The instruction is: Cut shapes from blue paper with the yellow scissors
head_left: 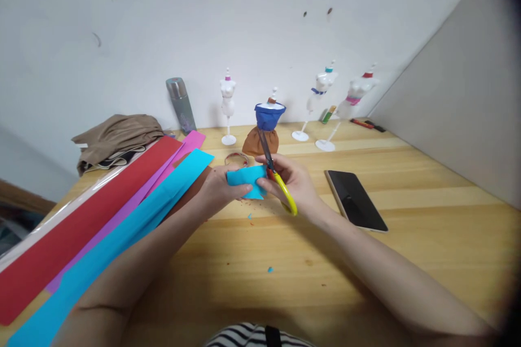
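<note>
My left hand (220, 190) pinches a small piece of light blue paper (246, 178) above the middle of the table. On the paper's other edge, the thumb of my right hand (295, 181) presses down. That same hand also holds yellow-handled scissors (290, 200), their dark blades pointing up and away from me. Just beyond the blades stands a small dress form in a blue top (268, 116) and a brown skirt (257, 143). A thin ring-shaped band (236, 159) lies behind the paper, partly hidden by my hands.
Long red (101, 209) and light blue sheets (109, 252) lie at left, beside folded brown cloth (120, 135) and a flask (181, 105). White dress forms (228, 100) stand along the wall. A phone (356, 200) lies at right. Tiny blue scraps (270, 269) dot the table.
</note>
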